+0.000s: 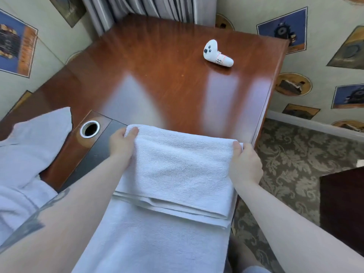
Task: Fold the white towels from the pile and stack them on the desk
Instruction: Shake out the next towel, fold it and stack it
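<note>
1. Left hand (120, 143) pinches the far left corner of the white towel (177, 170).
2. Right hand (245, 164) grips its far right corner.
3. Towel lies half-folded on the desk's (167, 62) near edge, pile (25, 154) at left.

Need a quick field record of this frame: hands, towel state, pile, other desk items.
left hand: grips far left corner of the white towel
right hand: grips far right corner of it
towel state: partly folded, near end hangs off the desk edge
pile: white towels at left, on the desk
other: white controller far right; cable grommet by left hand
</note>
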{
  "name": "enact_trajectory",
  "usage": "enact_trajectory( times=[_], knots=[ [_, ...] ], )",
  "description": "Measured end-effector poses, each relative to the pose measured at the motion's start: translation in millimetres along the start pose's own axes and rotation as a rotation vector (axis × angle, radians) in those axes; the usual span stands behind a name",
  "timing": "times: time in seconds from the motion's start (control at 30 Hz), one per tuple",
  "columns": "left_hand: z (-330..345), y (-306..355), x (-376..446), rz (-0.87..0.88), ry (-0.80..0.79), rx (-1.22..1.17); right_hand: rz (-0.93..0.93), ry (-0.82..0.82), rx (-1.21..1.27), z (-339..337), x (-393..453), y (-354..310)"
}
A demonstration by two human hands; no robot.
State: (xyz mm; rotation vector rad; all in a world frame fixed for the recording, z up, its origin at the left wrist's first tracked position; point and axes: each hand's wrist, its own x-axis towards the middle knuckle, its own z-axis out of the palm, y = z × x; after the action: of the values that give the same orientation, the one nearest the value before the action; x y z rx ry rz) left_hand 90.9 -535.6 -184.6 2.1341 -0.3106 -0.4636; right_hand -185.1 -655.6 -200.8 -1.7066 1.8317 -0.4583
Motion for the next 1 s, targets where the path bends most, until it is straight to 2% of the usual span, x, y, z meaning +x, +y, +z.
enact_trajectory(
  times=[0.13, 0.23, 0.3, 0.37, 0.4, 0.43, 0.5, 0.53, 0.63, 0.73, 0.8, 0.87, 0.9, 0.93, 1.0],
  knots=[
    [8.0, -4.1, -7.1, -0.022, 0.136, 0.052, -0.039, 0.032, 0.03, -0.4, 1.6, 3.6],
    [2.5, 4.7, -8.2, 0.02, 0.132, 0.158, -0.114, 0.137, 0.081, -7.6, -2.5, 1.6],
    [-4.7, 12.4, -13.9, 0.178, 0.198, 0.288, -0.267, 0.298, 0.127, -12.3, -6.5, -4.8],
    [2.5, 16.0, -37.4, 0.508, 0.227, 0.452, -0.466, 0.338, 0.096, -8.9, -11.3, -21.8],
    [12.0, 13.9, -57.0, 0.637, 0.14, 0.547, -0.567, 0.258, 0.049, -3.4, -14.0, -31.3],
    [22.6, 8.3, -77.7, 0.706, 0.005, 0.669, -0.653, 0.111, -0.021, 3.2, -17.1, -38.5],
    [35.5, -10.4, -105.0, 0.728, -0.182, 0.905, -0.753, -0.18, -0.251, 16.6, -23.3, -35.9],
    [34.6, -20.1, -106.6, 0.728, -0.207, 0.949, -0.776, -0.226, -0.358, 20.6, -24.0, -25.2],
    [8.5, -36.1, -83.9, 0.749, -0.196, 0.975, -0.656, -0.135, -0.439, 13.7, -17.9, 6.2],
    [-24.9, -47.7, -64.9, 0.694, -0.247, 0.992, -0.519, -0.182, -0.417, 2.7, -11.3, 19.0],
    [-34.4, -47.3, -60.4, 0.615, -0.255, 1.022, -0.468, -0.229, -0.348, -5.0, -7.1, 19.7],
    [-27.1, -36.3, -60.8, 0.607, -0.193, 1.093, -0.407, -0.114, -0.167, -16.0, -0.5, 17.3],
    [-18.4, -26.8, -63.7, 0.601, -0.146, 1.079, -0.338, -0.035, -0.07, -20.9, 4.0, 13.3],
    [-7.2, -16.5, -66.7, 0.589, -0.116, 1.031, -0.215, -0.022, 0.015, -24.6, 8.8, 6.8],
    [15.4, -0.3, -75.4, 0.562, -0.14, 0.933, 0.028, -0.162, 0.052, -26.3, 17.3, -7.8]
  ],
)
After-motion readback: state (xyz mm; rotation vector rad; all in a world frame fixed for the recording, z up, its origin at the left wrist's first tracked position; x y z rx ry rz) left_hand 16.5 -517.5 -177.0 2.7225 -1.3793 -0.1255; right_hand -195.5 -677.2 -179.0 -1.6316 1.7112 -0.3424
